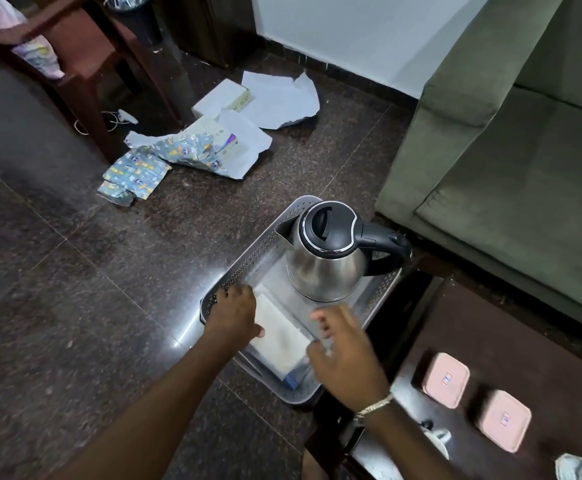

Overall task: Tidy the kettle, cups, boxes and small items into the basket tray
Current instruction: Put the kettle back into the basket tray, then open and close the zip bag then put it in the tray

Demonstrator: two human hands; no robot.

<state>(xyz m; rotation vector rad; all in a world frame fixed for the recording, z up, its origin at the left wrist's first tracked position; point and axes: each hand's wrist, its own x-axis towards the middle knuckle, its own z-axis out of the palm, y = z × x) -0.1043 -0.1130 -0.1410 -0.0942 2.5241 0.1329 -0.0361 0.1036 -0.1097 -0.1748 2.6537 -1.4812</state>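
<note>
My left hand (234, 313) grips the box (279, 337) at the tray's (244, 265) near end, my right hand (348, 362) hovers over the tray, fingers spread and empty, kettle (324, 268) at its far end.

Dim room, floor glare, blurred hands

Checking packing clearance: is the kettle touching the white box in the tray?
Apart. The head view shows a strip of bare basket tray floor between the base of the kettle and the nearest edge of the white box.
</note>
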